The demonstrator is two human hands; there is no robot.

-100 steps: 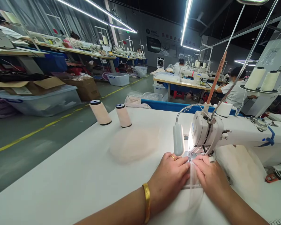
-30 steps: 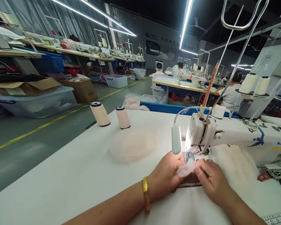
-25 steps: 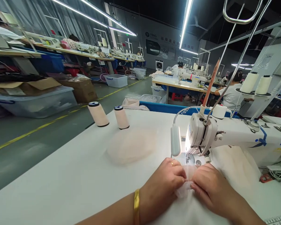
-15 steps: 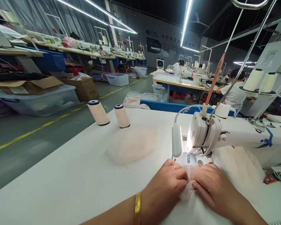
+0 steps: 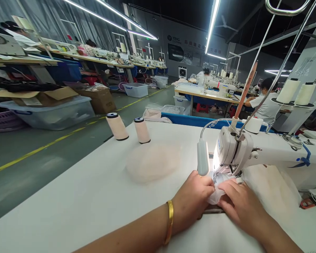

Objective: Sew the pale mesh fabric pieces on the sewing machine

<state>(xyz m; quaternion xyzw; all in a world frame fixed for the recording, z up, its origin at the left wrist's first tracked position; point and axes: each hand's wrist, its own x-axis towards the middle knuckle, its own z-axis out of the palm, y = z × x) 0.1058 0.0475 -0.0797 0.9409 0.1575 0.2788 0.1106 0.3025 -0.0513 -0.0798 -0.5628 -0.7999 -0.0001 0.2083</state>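
Sheer white fabric [image 5: 215, 199] lies bunched under the lit needle area of a white sewing machine [image 5: 233, 147]. My left hand [image 5: 196, 193] is closed on the fabric's left side, fingers curled. On the other side, my right hand [image 5: 241, 202] pinches the fabric, its thumb underneath and fingers bent over the top. Both hands are right in front of the presser foot, which they and the cloth partly hide. A small lamp [image 5: 203, 158] on a bendy neck hangs just above my left hand.
Two peach thread cones [image 5: 142, 130] stand at the table's far left edge. A pale sheer piece [image 5: 154, 163] lies on the white tabletop [image 5: 81, 203]. More cloth [image 5: 272, 186] sits under the machine arm. Beyond are a co-worker [image 5: 265, 103] and plastic bins [image 5: 135, 90].
Both hands have moved forward with the fabric, closer to the needle. A dark slot in the tabletop now shows below them. The view has shifted slightly.
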